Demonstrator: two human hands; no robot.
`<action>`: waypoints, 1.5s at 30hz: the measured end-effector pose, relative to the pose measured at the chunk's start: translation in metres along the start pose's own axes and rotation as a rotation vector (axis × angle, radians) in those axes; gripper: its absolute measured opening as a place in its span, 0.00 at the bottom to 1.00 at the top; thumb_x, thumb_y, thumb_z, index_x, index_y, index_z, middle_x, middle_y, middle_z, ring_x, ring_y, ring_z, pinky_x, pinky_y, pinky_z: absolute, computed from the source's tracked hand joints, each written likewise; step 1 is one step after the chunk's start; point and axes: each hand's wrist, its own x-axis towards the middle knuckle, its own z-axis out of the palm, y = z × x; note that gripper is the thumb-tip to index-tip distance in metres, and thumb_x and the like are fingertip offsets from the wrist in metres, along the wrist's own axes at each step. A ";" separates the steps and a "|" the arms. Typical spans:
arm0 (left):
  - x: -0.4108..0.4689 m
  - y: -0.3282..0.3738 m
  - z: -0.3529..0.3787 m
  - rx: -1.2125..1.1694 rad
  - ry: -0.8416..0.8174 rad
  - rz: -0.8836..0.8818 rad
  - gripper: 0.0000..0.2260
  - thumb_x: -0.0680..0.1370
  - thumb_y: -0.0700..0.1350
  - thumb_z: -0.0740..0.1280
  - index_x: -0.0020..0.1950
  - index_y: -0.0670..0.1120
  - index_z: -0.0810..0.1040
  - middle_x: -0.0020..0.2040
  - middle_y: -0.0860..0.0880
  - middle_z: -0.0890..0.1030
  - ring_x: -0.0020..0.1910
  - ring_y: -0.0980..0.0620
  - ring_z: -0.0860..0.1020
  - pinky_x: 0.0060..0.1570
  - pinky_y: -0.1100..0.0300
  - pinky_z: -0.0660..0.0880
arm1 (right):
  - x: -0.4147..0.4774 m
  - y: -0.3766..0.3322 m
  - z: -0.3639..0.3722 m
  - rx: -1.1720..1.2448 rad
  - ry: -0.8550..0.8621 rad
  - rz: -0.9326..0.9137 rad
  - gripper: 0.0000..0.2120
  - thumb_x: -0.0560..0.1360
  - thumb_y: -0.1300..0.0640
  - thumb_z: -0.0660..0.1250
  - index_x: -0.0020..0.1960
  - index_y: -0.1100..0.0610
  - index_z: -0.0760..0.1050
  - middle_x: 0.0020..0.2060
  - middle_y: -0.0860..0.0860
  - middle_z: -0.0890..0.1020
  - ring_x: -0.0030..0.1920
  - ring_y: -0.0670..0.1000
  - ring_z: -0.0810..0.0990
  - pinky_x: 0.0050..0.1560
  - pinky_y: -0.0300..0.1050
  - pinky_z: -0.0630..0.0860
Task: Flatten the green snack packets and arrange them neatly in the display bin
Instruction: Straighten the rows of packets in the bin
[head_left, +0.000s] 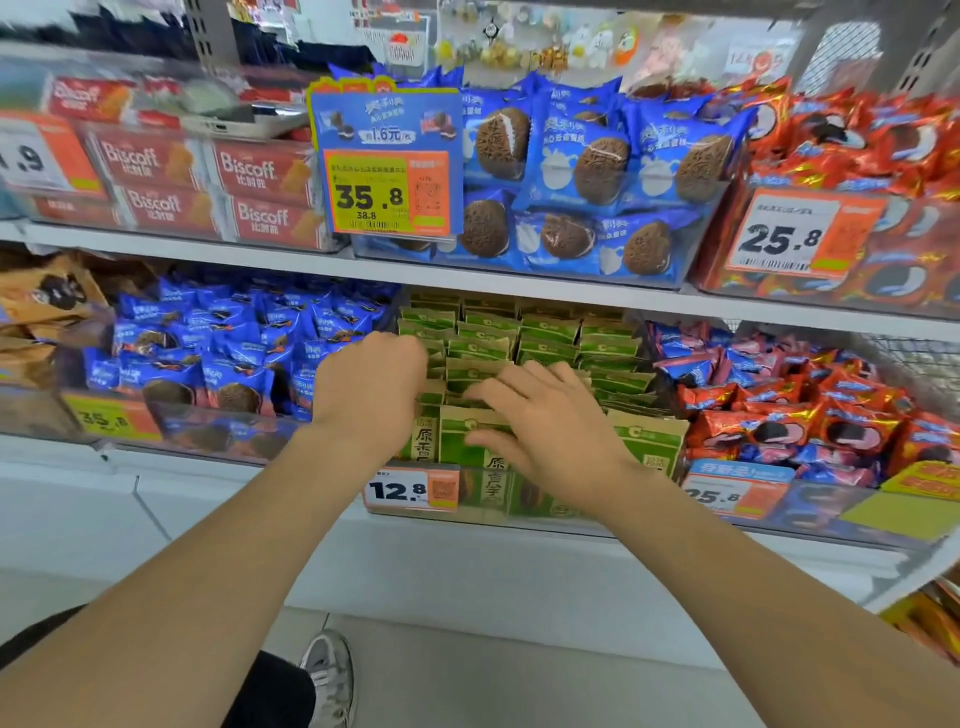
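Looking down at a clear plastic display bin (571, 512) on the lower white shelf (467, 566), packed with green and tan paper snack packets (550, 332) standing upright in rows from front to back. Reaching both bare arms into that bin.

Resting the right hand (540, 421) flat on the tops of the front packets, near the middle of the bin, with its fingers (496, 388) straight and spread apart, gripping nothing.

Pushing the left hand (371, 384) in at the left side of the bin, touching the packets there, with its fingers bent forward and hidden behind the knuckles. Not being able to tell whether those fingers are holding a packet.

Seeing a white and orange price tag marked 12.8 (410, 488) on the front wall of the bin, just below the left wrist.

Seeing a heap of small blue cookie packets (234, 343) just left of the bin, and a heap of shiny red and blue packets (779, 405) just right of it.

Seeing big blue packets with a brown cookie picture (587, 166) and red Biscoff boxes (249, 171) on the shelf above.

Standing with one grey shoe (332, 670) on the pale floor.
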 end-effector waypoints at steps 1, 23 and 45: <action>-0.006 -0.001 -0.003 -0.048 -0.008 -0.004 0.07 0.76 0.43 0.77 0.49 0.50 0.81 0.51 0.48 0.80 0.50 0.40 0.81 0.42 0.50 0.73 | -0.001 0.001 -0.003 0.044 -0.011 0.052 0.23 0.81 0.36 0.63 0.71 0.46 0.76 0.62 0.46 0.83 0.62 0.52 0.77 0.61 0.53 0.69; -0.040 0.026 0.001 0.113 -0.089 0.051 0.08 0.78 0.49 0.75 0.54 0.51 0.80 0.49 0.48 0.77 0.54 0.40 0.82 0.44 0.51 0.70 | 0.022 -0.010 0.007 -0.077 0.001 0.119 0.20 0.81 0.49 0.72 0.71 0.48 0.76 0.57 0.51 0.86 0.62 0.57 0.75 0.60 0.56 0.68; -0.069 0.053 0.068 -0.074 0.124 0.120 0.15 0.70 0.35 0.82 0.50 0.44 0.80 0.60 0.37 0.73 0.67 0.19 0.67 0.60 0.21 0.69 | -0.097 -0.010 0.017 -0.297 -0.205 0.433 0.30 0.70 0.62 0.77 0.67 0.56 0.68 0.75 0.66 0.66 0.76 0.73 0.63 0.64 0.70 0.73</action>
